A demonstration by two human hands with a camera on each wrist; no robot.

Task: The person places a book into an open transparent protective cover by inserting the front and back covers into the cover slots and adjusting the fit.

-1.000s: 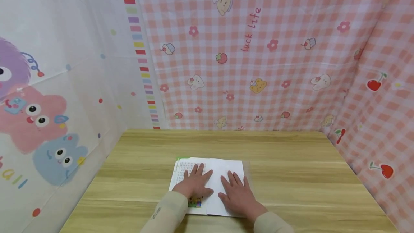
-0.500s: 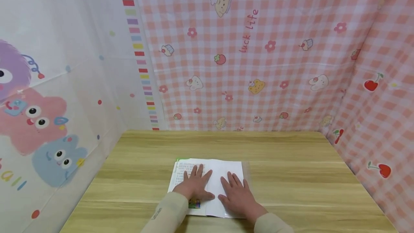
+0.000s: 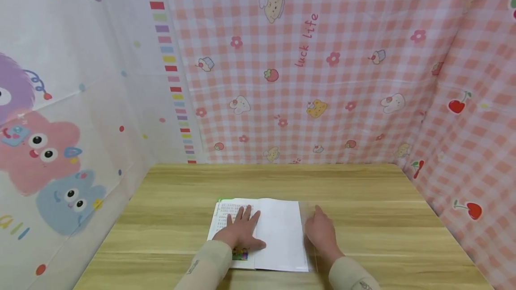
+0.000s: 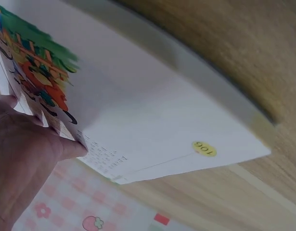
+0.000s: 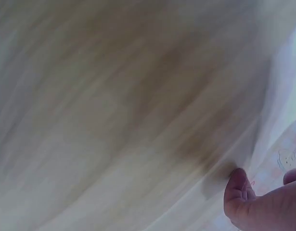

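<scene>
An open book (image 3: 280, 236) lies on the table, its left page printed with text and a colour picture and its right page blank white. My left hand (image 3: 242, 234) rests on the left page and the fold, fingers spread; the left wrist view shows that hand (image 4: 30, 154) beside the picture page (image 4: 138, 110), numbered 106. Beyond the right page's edge sticks out a see-through plastic book cover (image 3: 312, 256). My right hand (image 3: 322, 234), fingers curled, pinches that clear flap. In the blurred right wrist view the right hand (image 5: 258, 202) is at the film's edge.
The wood-grain table (image 3: 383, 218) extends around the book on every side. A pink checked cloth (image 3: 306, 79) hangs behind it and on the right, and a white cartoon cloth (image 3: 101, 102) on the left.
My right hand has moved right, off the blank page to the clear flap, and its fingers have curled. The left hand has stayed on the left page. The head view has shifted slightly.
</scene>
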